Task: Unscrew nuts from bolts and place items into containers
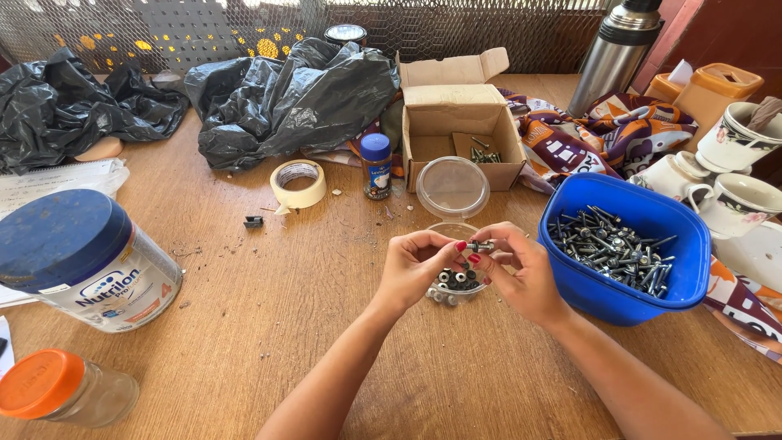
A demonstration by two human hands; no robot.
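Both forearms are reaching up from the near edge; I am watching the left hand [413, 269] and right hand [521, 273] pinching one bolt [481, 245] between fingertips. Its long axis is lying crosswise, left to right, just above the clear tub [456, 285] of fasteners, beside the blue bowl [627, 285].

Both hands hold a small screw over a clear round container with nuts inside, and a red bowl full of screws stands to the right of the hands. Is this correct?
Not quite: the bowl of screws is blue, not red, as the head view shows. The rest holds: the left hand and right hand hold a small screw over the clear container of nuts.
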